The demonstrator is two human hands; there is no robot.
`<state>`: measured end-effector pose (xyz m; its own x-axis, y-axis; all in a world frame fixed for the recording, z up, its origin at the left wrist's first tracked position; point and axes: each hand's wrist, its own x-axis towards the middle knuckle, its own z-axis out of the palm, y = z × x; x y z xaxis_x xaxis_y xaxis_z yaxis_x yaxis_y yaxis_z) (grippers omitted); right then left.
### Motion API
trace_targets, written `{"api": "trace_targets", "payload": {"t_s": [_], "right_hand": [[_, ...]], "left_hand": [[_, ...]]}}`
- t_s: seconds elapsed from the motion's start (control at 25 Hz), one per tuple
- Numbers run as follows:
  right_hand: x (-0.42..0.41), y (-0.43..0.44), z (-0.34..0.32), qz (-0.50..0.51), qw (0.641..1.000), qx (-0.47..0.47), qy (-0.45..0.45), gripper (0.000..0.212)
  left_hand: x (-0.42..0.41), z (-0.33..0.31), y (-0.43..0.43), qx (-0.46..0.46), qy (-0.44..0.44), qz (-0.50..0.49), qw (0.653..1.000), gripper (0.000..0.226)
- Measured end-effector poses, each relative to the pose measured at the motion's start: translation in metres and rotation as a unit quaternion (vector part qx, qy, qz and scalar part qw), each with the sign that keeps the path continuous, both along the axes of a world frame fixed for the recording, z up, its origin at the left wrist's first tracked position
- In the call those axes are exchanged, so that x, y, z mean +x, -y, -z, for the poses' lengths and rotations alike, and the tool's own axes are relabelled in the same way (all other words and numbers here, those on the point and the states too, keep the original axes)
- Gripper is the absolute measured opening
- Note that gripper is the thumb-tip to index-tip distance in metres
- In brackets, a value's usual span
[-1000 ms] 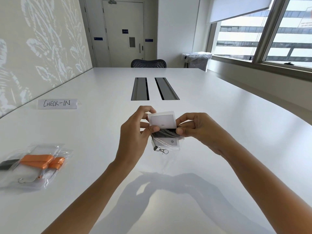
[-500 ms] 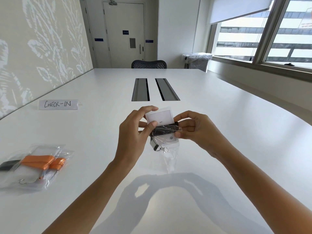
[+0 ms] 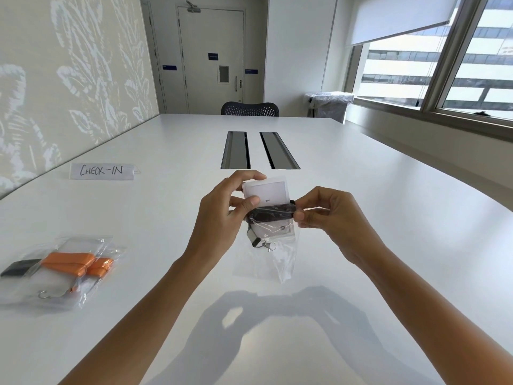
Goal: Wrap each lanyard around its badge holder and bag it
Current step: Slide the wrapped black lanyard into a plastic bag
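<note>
Two bare hands are held above a white table [image 3: 374,195], mid-frame. The left hand [image 3: 219,218] pinches a white badge holder [image 3: 268,190] at its left edge, thumb on the front face and fingers curled behind. A black lanyard [image 3: 273,212] is wound flat around the holder's middle, and its metal clip [image 3: 265,245] dangles below. The right hand [image 3: 333,218] pinches the mouth of a small clear bag [image 3: 266,262] between thumb and forefinger, just beside the lanyard band, with its other fingers curled loosely. The holder's lower half and the clip appear to sit inside the bag, while the upper half stands out above the mouth. I judge the bundle light and the holder stiff enough to push by its top edge. The woven band is soft and could unwind or snag on the bag's lip. The film looks thin, limp and slippery, so I would grip it right at the opening. At far left on the table lies a second bag [image 3: 25,295], holding an orange lanyard [image 3: 69,262] and a metal hook. A paper sign [image 3: 102,171] reading CHECK-IN stands farther back.
</note>
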<state>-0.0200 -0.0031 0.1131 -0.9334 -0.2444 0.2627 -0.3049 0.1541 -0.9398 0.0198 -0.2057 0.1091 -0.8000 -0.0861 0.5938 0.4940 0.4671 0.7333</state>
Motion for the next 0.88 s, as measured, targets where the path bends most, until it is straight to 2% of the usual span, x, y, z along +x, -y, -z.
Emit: {"api": "trace_targets", "payload": {"t_s": [0.2, 0.4, 0.6, 0.76, 0.88], "right_hand": [[0.0004, 0.0001, 0.0026, 0.019, 0.999, 0.004, -0.026, 0.02], [0.0042, 0.0041, 0.0011, 0.003, 0.995, 0.039, -0.097, 0.023], [0.0027, 0.0032, -0.001, 0.015, 0.993, 0.043, -0.112, 0.025], [0.0015, 0.0034, -0.0011, -0.011, 0.981, 0.141, -0.136, 0.028], [0.0015, 0.003, -0.0002, -0.015, 0.949, 0.217, -0.227, 0.024]], "left_hand": [[-0.0003, 0.0014, -0.0009, -0.018, 0.002, -0.001, 1.0, 0.028], [-0.0004, 0.0046, -0.0005, -0.004, -0.003, -0.025, 1.0, 0.03], [-0.0019, 0.006, -0.0029, 0.002, 0.004, -0.017, 1.0, 0.028], [-0.0022, 0.0065, -0.0014, -0.031, -0.015, -0.01, 0.999, 0.028], [-0.0025, 0.0072, -0.0015, -0.053, -0.034, -0.003, 0.998, 0.029]]}}
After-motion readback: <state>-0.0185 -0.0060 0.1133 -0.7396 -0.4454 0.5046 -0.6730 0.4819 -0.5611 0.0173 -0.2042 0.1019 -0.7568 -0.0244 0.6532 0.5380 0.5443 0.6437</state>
